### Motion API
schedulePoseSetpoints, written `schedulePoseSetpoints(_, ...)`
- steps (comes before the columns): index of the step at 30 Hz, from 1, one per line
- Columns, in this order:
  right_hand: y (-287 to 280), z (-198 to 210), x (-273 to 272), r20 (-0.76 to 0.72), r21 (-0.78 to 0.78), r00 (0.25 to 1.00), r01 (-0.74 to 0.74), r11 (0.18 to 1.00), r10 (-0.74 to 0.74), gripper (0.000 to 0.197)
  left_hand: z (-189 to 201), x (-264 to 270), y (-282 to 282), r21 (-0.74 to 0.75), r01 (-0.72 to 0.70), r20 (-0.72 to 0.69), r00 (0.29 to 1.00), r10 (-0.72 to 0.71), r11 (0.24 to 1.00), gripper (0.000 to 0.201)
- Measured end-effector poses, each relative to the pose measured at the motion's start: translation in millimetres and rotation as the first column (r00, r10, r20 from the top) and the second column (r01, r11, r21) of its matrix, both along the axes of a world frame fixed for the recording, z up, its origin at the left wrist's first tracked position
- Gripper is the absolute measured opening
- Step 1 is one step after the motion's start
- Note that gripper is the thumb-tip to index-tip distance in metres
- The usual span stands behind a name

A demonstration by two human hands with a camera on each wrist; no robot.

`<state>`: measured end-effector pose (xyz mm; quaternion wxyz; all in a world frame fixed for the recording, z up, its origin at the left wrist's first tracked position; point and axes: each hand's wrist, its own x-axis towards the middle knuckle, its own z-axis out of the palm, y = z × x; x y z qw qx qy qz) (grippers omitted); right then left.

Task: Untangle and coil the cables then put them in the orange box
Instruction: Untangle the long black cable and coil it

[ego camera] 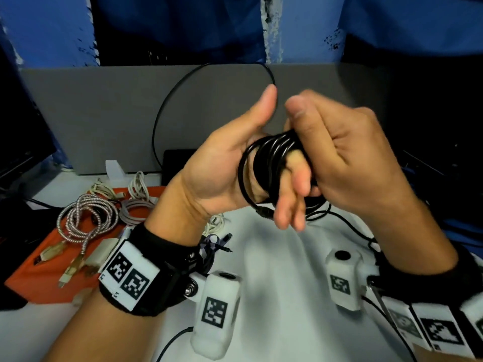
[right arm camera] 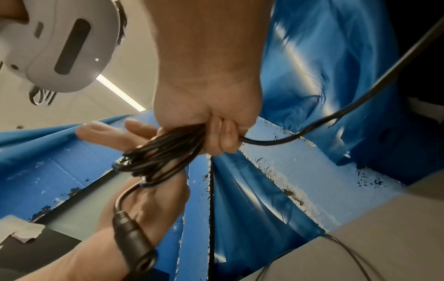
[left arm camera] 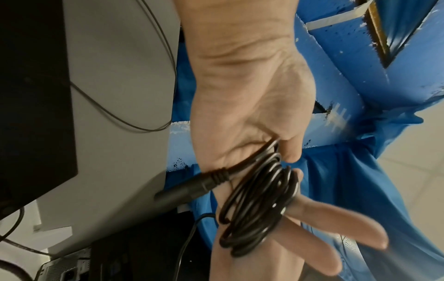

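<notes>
A black cable (ego camera: 271, 150) is wound in several loops around the straight fingers of my left hand (ego camera: 222, 163), which is raised with palm toward me and thumb up. My right hand (ego camera: 347, 158) grips those loops from the right with curled fingers. The cable's free length (ego camera: 167, 100) arcs up in front of the grey partition. In the left wrist view the coil (left arm camera: 259, 205) circles the fingers, and its barrel plug (left arm camera: 192, 188) sticks out across the palm. The right wrist view shows my right hand (right arm camera: 216, 121) clenched on the bundle (right arm camera: 163, 152). The orange box (ego camera: 39, 270) lies at the left.
In the orange box lie a braided cable (ego camera: 86, 220), a grey coil (ego camera: 133, 207) and white cables (ego camera: 138, 189). Thin black leads (ego camera: 217, 246) lie on the white table (ego camera: 274, 283). A grey partition (ego camera: 104, 113) stands behind, with a black device (ego camera: 177, 160) at its foot.
</notes>
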<state>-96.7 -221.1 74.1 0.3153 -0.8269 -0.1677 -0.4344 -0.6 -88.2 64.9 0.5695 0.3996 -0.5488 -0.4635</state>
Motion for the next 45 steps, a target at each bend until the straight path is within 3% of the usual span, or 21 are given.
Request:
schedulePoseSetpoints(2, -3, 0, 0, -0.041, -0.013, 0.999, 0.009, 1.0, -0.009, 0.032, -1, 0, -1, 0.013, -0.064, -0.005, 0.998, 0.064, 0.998, 0.08)
schedulePoseSetpoints(4, -4, -3, 8, -0.066, 0.108, 0.998, 0.026, 0.994, -0.019, 0.034, 0, -4, -3, -0.031, -0.194, -0.056, 0.98, 0.192, 0.981, 0.068)
schedulePoseSetpoints(7, 1, -7, 22, -0.076, 0.335, 0.996, -0.02, 0.942, 0.048, 0.039, 4, -5, -7, -0.133, -0.443, -0.231, 0.884, 0.407, 0.887, 0.062)
schedulePoseSetpoints(9, 4, -11, 28, -0.09, 0.373, 0.995, -0.011, 0.928, 0.048, 0.039, 5, -5, -9, -0.153, -0.49, -0.324, 0.845, 0.425, 0.858, 0.062)
schedulePoseSetpoints(13, 3, -11, 26, -0.108, 0.4, 0.993, -0.006, 0.917, 0.054, 0.043, 1, -3, -9, -0.164, -0.286, -0.395, 0.896, 0.203, 0.944, 0.061)
schedulePoseSetpoints(16, -1, -7, 19, -0.201, 0.468, 0.957, -0.092, 0.879, 0.207, 0.043, 3, 0, -2, -0.152, -0.121, -0.352, 0.934, 0.061, 0.981, 0.061)
schedulePoseSetpoints(19, -7, -3, 17, -0.238, 0.393, 0.93, -0.171, 0.904, 0.279, 0.034, 10, -1, 8, -0.214, -0.15, -0.365, 0.929, 0.063, 0.965, 0.063)
schedulePoseSetpoints(23, -24, -3, 17, -0.376, 0.121, 0.918, -0.086, 0.989, 0.126, 0.034, 30, 8, 23, -0.462, -0.416, -0.521, 0.842, 0.14, 0.783, 0.063)
schedulePoseSetpoints(25, -25, -6, 13, -0.521, -0.009, 0.852, -0.057, 0.998, 0.044, 0.041, 36, 20, 33, -0.528, -0.553, -0.585, 0.787, 0.196, 0.644, 0.065)
schedulePoseSetpoints(27, -21, -8, 7, -0.66, -0.108, 0.751, -0.121, 0.987, 0.02, 0.045, 37, 31, 44, -0.527, -0.718, -0.549, 0.696, 0.462, 0.456, 0.056)
schedulePoseSetpoints(28, -17, -8, 4, -0.694, -0.138, 0.719, -0.169, 0.976, 0.026, 0.043, 37, 35, 48, -0.529, -0.778, -0.476, 0.603, 0.64, 0.339, 0.049)
schedulePoseSetpoints(29, -13, -6, 1, -0.703, -0.162, 0.71, -0.214, 0.963, 0.04, 0.039, 36, 36, 50, -0.541, -0.807, -0.375, 0.485, 0.79, 0.238, 0.045)
schedulePoseSetpoints(31, -6, -3, -5, -0.698, -0.174, 0.712, -0.267, 0.948, 0.073, 0.034, 30, 40, 47, -0.551, -0.828, -0.09, 0.18, 0.979, 0.102, 0.052)
schedulePoseSetpoints(32, -3, -1, -8, -0.695, -0.151, 0.713, -0.268, 0.951, 0.09, 0.033, 26, 42, 44, -0.56, -0.824, 0.081, 0.05, 0.995, 0.087, 0.052)
schedulePoseSetpoints(33, -2, 2, -10, -0.676, -0.123, 0.729, -0.257, 0.959, 0.108, 0.031, 21, 42, 40, -0.569, -0.813, 0.237, -0.022, 0.971, 0.12, 0.051)
schedulePoseSetpoints(34, -2, 5, -12, -0.634, -0.097, 0.763, -0.244, 0.965, 0.129, 0.028, 16, 43, 37, -0.559, -0.807, 0.377, -0.039, 0.926, 0.193, 0.05)
schedulePoseSetpoints(36, -4, 10, -15, -0.487, -0.025, 0.854, -0.224, 0.974, 0.184, 0.021, 10, 41, 34, -0.459, -0.815, 0.587, 0.022, 0.809, 0.354, 0.052)
schedulePoseSetpoints(38, -10, 15, -15, -0.318, 0.066, 0.925, -0.197, 0.978, 0.208, 0.015, 8, 34, 33, -0.327, -0.792, 0.68, 0.182, 0.71, 0.516, 0.055)
schedulePoseSetpoints(42, -22, 16, -4, -0.107, 0.308, 0.981, -0.123, 0.943, 0.162, 0.015, 10, 9, 25, -0.162, -0.611, 0.548, 0.597, 0.586, 0.775, 0.07)
schedulePoseSetpoints(44, -24, 13, 2, -0.069, 0.369, 0.99, -0.085, 0.925, 0.119, 0.014, 10, 1, 19, -0.19, -0.5, 0.452, 0.72, 0.527, 0.845, 0.084)
schedulePoseSetpoints(45, -23, 11, 6, -0.074, 0.366, 0.993, -0.056, 0.929, 0.089, 0.015, 8, -2, 15, -0.227, -0.445, 0.405, 0.765, 0.5, 0.866, 0.079)
